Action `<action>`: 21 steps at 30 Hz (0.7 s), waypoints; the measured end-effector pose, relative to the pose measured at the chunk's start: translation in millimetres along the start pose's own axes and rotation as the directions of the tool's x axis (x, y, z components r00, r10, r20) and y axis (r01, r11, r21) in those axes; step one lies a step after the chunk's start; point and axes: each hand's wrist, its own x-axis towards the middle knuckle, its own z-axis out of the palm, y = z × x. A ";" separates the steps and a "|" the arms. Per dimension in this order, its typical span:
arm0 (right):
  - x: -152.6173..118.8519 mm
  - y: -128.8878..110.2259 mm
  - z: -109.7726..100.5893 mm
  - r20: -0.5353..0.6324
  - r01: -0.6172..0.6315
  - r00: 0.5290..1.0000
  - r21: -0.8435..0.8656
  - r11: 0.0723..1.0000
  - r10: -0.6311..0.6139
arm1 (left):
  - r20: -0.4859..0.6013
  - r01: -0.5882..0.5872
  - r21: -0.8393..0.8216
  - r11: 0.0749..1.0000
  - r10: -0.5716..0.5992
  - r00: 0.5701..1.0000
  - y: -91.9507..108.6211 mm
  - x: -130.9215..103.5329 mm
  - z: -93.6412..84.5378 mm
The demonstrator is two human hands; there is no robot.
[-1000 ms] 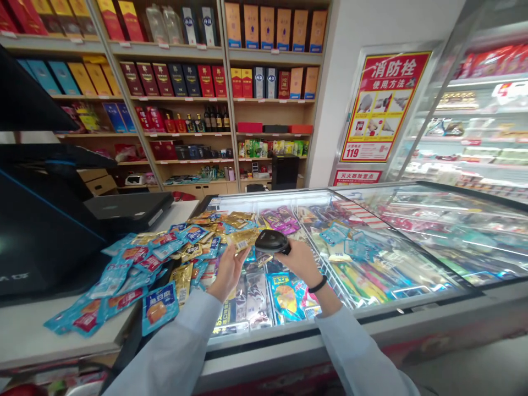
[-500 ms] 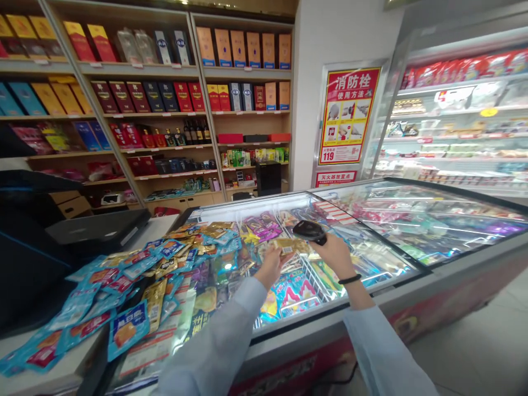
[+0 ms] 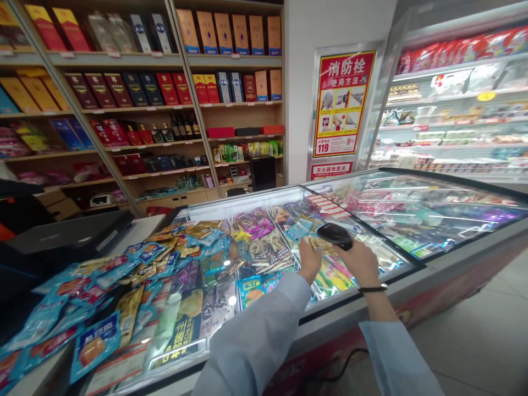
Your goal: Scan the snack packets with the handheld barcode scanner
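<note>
My right hand (image 3: 362, 265) is wrapped round the handle of a black handheld barcode scanner (image 3: 335, 235), its head pointing left over the freezer's glass top. Just left of it, my left hand (image 3: 310, 260) pinches a gold snack packet (image 3: 325, 246), partly hidden by the fingers and the scanner. Beyond the left hand, a blue snack packet (image 3: 300, 227) shows over the glass. To the left, a spread pile of blue and gold snack packets (image 3: 142, 264) covers the freezer's end, with one larger blue packet (image 3: 97, 342) at the front.
The chest freezer (image 3: 280, 327) stands before me, ice-cream packs visible under its glass. A dark flat device (image 3: 70, 234) sits on the counter at left. Shelves (image 3: 136, 107) with boxes and bottles line the back. A lit refrigerated display (image 3: 457, 110) is at right; a cable (image 3: 344, 366) hangs below.
Both hands, with the scanner and the gold packet, have moved right over the freezer. A blue packet now shows beyond my left hand. The view has turned slightly right.
</note>
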 end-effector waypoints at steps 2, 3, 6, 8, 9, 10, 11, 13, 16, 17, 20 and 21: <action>1.5 3.2 1.7 0.001 0.000 1.000 -0.003 1.000 0.000 | -0.050 -0.065 0.164 0.984 0.074 0.996 1.5 -2.6 1.1; 2.2 4.4 2.4 0.002 -0.002 1.000 -0.004 1.000 0.002 | -0.051 -0.101 0.229 0.968 0.116 0.992 2.3 -3.7 0.6; 3.9 7.1 4.2 0.007 -0.016 1.000 -0.018 1.000 0.016 | -0.016 -0.178 0.353 0.919 0.197 0.980 3.6 -5.4 -2.6; 4.3 8.2 5.3 0.006 -0.014 1.000 -0.026 1.000 0.014 | 0.001 -0.194 0.377 0.906 0.209 0.978 3.5 -5.2 -4.3; 4.2 8.5 5.6 0.004 -0.012 1.000 -0.030 0.999 0.012 | 0.003 -0.196 0.376 0.906 0.210 0.978 3.7 -4.9 -5.0; 4.0 8.3 5.6 0.004 -0.011 1.000 -0.033 0.999 0.011 | 0.002 -0.195 0.366 0.910 0.209 0.978 4.2 -4.6 -6.1; 3.6 7.6 5.3 0.005 -0.011 1.000 -0.038 0.999 0.011 | -0.004 -0.193 0.350 0.917 0.207 0.978 5.5 -4.2 -7.8; 2.5 3.6 3.3 0.008 -0.014 1.000 -0.051 0.999 0.015 | -0.027 -0.183 0.315 0.931 0.201 0.979 10.6 -2.9 -15.5; -0.8 -11.5 -3.5 0.016 0.009 1.000 -0.055 0.998 -0.008 | -0.075 -0.172 0.306 0.936 0.204 0.976 25.8 2.0 -44.0; -2.7 -19.4 -6.4 0.022 0.026 0.999 -0.047 0.999 -0.025 | -0.094 -0.176 0.309 0.935 0.214 0.972 32.2 4.5 -59.3; -11.7 -51.4 -14.6 0.025 0.098 0.995 0.004 0.995 -0.098 | -0.178 -0.215 0.294 0.931 0.274 0.945 49.6 12.3 -121.8; -15.6 -64.4 -16.5 0.018 0.124 0.992 0.021 0.992 -0.124 | -0.224 -0.235 0.276 0.932 0.301 0.927 53.3 13.9 -147.0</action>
